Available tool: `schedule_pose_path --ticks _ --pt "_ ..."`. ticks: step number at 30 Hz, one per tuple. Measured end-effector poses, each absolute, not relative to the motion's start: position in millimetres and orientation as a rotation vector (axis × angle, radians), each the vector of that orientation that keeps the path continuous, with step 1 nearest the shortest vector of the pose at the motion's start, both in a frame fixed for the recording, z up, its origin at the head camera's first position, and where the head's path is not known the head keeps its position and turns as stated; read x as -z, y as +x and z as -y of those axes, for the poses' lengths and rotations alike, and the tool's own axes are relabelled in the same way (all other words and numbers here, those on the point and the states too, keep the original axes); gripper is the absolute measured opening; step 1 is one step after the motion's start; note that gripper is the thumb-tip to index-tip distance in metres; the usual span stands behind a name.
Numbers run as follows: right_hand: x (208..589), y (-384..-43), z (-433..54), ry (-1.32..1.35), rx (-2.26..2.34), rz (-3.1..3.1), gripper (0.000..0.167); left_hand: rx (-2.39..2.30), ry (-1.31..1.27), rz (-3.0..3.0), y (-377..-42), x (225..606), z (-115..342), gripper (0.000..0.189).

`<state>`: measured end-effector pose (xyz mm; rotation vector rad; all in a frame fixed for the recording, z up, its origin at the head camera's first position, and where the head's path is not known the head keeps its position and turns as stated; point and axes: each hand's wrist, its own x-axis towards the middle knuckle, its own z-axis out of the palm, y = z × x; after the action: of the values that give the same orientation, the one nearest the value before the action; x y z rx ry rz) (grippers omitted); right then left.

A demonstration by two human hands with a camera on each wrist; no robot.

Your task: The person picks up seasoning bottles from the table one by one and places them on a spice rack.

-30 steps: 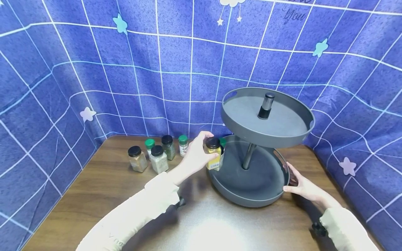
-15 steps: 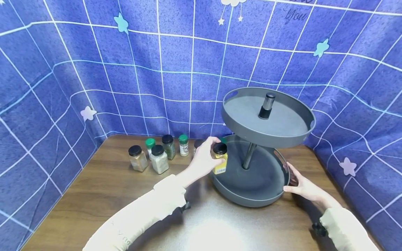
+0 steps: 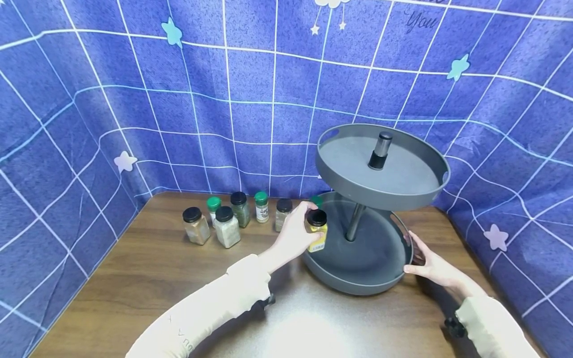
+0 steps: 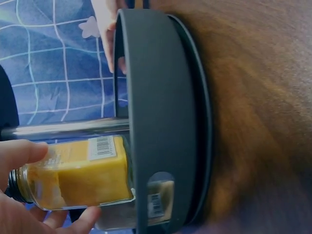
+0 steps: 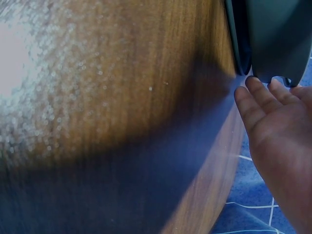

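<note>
My left hand grips a square jar of yellow spice by its upper part, just below the black lid. The jar is at the left rim of the lower tier of a dark grey two-tier turntable tray. In the left wrist view the yellow jar has its base close to the rim; whether it touches the tray cannot be told. Behind it stands a green-capped jar, mostly hidden. My right hand rests on the lower tier's right side by the handle cutout, fingertips touching the wall.
Several spice jars stand left on the wooden table, including a brown one, a white one and a grey one. The upper tier overhangs the lower one on a metal post. A blue curtain hangs behind.
My left hand has carried the yellow jar right and slightly down over the tray's left rim, uncovering the grey jar on the table. My right hand has stayed in place.
</note>
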<state>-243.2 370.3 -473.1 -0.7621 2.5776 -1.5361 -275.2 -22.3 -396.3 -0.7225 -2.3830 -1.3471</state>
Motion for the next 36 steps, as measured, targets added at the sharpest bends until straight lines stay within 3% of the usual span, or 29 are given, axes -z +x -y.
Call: schedule_pose_path --ticks 36 --pt "473 -242 -369 -0.830 1.582 -2.547 0.089 1.166 -0.700 2.485 -270 432 21 0.059"
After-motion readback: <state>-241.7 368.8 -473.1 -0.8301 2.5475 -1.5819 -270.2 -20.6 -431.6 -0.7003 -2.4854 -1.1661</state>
